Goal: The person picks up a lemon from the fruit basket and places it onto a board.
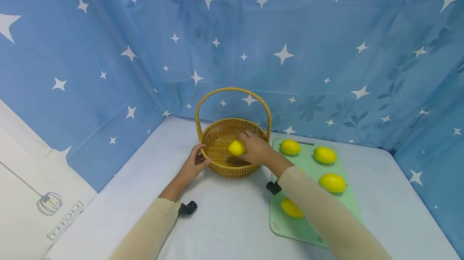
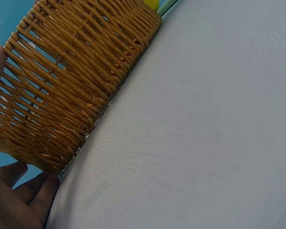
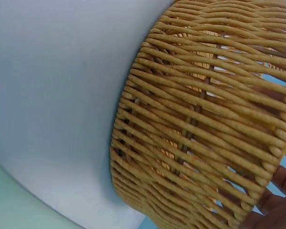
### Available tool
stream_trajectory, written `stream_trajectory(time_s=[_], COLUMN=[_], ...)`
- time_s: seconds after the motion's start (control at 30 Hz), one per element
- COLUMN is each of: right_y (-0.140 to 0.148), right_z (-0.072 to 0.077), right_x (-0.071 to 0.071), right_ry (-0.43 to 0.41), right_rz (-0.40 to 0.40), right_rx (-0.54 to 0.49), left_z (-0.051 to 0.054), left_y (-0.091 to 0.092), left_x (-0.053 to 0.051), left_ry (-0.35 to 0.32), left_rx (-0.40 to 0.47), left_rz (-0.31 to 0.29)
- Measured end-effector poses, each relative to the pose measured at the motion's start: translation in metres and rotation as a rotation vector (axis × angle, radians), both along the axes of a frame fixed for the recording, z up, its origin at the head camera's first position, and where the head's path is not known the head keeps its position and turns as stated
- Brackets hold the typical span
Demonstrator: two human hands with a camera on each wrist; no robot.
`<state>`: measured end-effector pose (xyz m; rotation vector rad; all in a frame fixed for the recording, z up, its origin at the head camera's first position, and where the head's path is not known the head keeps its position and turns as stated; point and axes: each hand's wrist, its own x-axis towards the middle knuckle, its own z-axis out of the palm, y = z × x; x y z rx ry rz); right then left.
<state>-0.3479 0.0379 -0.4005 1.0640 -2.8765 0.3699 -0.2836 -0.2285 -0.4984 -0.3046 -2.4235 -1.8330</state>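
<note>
A round wicker basket (image 1: 235,171) with a tall arched handle stands on the white table. My left hand (image 1: 193,167) grips its left side, with the thumb at the near rim and the fingers further back. Those fingers (image 2: 43,191) show by the basket's lower edge in the left wrist view. Over the basket's inside, my right hand (image 1: 253,147) holds a yellow lemon (image 1: 237,148). The right wrist view has the wicker wall in front, with part of the right hand (image 3: 279,200) at its edge; the lemon is mostly hidden there.
Right of the basket lies a pale green cutting board (image 1: 304,227) bearing several lemons, among them a lemon (image 1: 332,182) near its right edge. My right forearm crosses above the board and partly covers it. A blue star-patterned curtain (image 1: 232,22) hangs behind the table.
</note>
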Motion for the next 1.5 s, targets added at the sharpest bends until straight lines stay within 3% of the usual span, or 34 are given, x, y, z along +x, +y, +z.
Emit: stream_trajectory(time_s=[0.67, 1.0, 1.5], right_y=[0.023, 0.029, 0.046], right_z=[0.009, 0.015, 0.017], right_x=[0.019, 0.031, 0.04], right_ry=[0.032, 0.021, 0.075], right_rz=[0.076, 0.067, 0.093], right_rx=[-0.081, -0.085, -0.092], left_z=[0.002, 0.001, 0.001], left_y=[0.001, 0.002, 0.002], left_x=[0.003, 0.003, 0.001], left_ry=[-0.01, -0.026, -0.016], left_rx=[-0.003, 0.002, -0.007], left_rz=[0.002, 0.0, 0.012])
